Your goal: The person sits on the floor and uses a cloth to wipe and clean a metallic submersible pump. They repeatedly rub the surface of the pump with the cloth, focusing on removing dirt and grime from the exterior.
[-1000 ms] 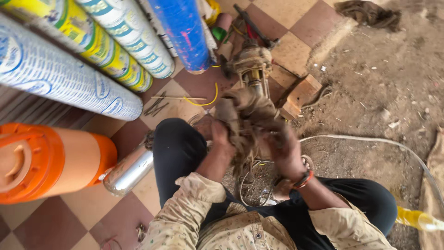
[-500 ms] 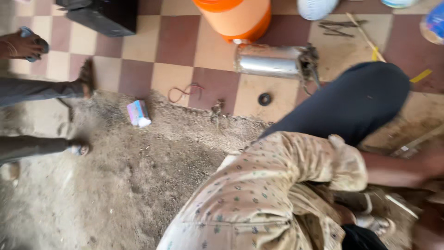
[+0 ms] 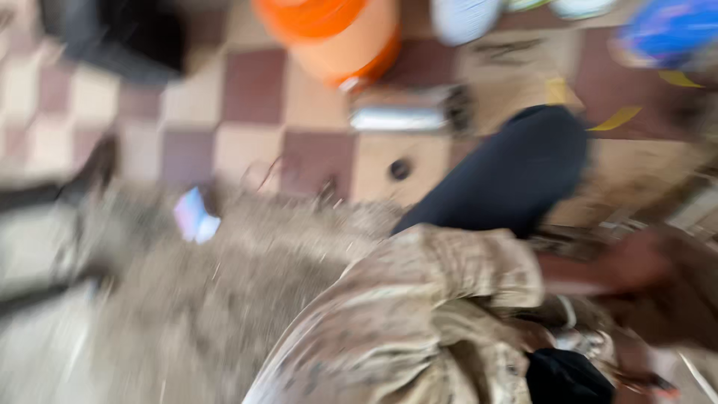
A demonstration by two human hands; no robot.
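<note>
Fingers lost in blur, grip impossible to tell; left hand [image 3: 636,262] stretched from rolled patterned sleeve [image 3: 456,277] at right of frame, touching brownish rag [image 3: 692,299].

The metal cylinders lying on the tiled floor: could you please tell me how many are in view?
1. A single shiny metal cylinder lies on its side on the checkered tiles, just below the orange container and above the dark-trousered knee. The frame is blurred, so others may be hidden.

I see open dirt floor [image 3: 187,314] on the left. Ahead, my knee [image 3: 516,172], a metal cylinder [image 3: 404,116] and an orange container [image 3: 336,34] block the tiles.
</note>
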